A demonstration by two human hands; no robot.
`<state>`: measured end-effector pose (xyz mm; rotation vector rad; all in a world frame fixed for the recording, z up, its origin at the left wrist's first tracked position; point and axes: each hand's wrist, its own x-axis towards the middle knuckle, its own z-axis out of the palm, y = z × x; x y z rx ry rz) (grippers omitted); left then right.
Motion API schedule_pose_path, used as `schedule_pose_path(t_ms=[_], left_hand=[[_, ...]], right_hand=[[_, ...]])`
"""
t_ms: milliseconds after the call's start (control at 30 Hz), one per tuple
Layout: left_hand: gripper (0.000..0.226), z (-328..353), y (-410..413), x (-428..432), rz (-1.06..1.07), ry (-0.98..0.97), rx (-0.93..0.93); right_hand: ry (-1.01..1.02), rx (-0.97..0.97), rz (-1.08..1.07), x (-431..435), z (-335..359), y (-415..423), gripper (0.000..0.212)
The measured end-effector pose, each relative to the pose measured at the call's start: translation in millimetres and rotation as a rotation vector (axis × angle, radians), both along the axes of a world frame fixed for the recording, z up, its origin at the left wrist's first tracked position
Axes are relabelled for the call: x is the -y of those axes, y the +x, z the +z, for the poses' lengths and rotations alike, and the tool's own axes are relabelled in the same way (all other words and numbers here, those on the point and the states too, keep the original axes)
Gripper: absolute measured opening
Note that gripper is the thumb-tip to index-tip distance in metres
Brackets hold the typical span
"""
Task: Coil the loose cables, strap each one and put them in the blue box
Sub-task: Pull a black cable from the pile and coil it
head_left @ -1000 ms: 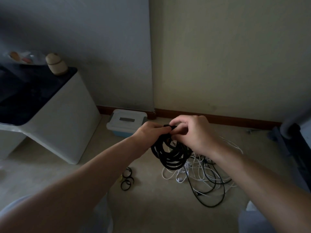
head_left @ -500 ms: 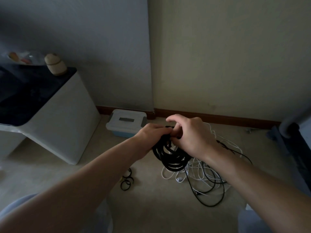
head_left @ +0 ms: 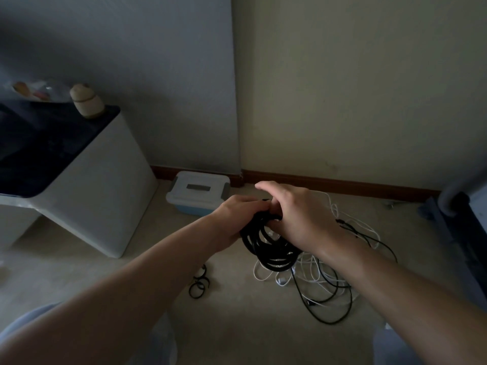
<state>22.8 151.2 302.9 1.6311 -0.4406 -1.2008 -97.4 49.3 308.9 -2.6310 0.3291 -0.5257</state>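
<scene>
A coiled black cable (head_left: 271,248) hangs in the air between my hands. My left hand (head_left: 237,219) grips the top of the coil. My right hand (head_left: 297,217) is curled over the coil's top from the right, its fingertips hidden behind the cable. Below lies a tangle of loose white and black cables (head_left: 324,280) on the floor. The blue box (head_left: 197,196) with a closed white lid stands by the wall, behind my left hand. Several black strap rings (head_left: 199,284) lie on the floor under my left forearm.
A white cabinet with a dark top (head_left: 79,185) stands at the left, a small jar (head_left: 87,101) on it. Dark furniture (head_left: 463,233) fills the right edge. The wall corner and brown skirting board (head_left: 342,184) run behind the cables.
My right hand has shifted up and over the top of the coil, its fingers spreading a little. A stretch of black cable now trails to the right. My left hand keeps its grip.
</scene>
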Motion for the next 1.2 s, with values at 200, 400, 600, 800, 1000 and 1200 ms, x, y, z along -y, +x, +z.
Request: schedule_pose_path(t_ms=[200,400,600,800,1000,1200], left_hand=[[0.024,3,-3,-1,0.021,-0.023,-0.07],[0.017,13,-6,-1,0.04,-0.034,-0.108],[0.024,16,-9,-2,0.051,-0.035,-0.182],[0.019,15,-8,-3,0.115,-0.005,-0.159],[0.023,5,-9,-2,0.083,0.058,0.003],[0.027,4,-6,-1,0.037,0.091,0.153]], right_hand=[[-0.13,-0.001,0.035,0,-4,1,0.078],[-0.247,0.042,0.026,4,-4,2,0.071],[-0.364,0.081,-0.022,1,-5,1,0.068],[-0.46,0.07,-0.083,2,-9,2,0.063],[-0.509,0.094,-0.107,-3,-12,1,0.072],[-0.501,0.042,-0.159,-1,-12,0,0.084]])
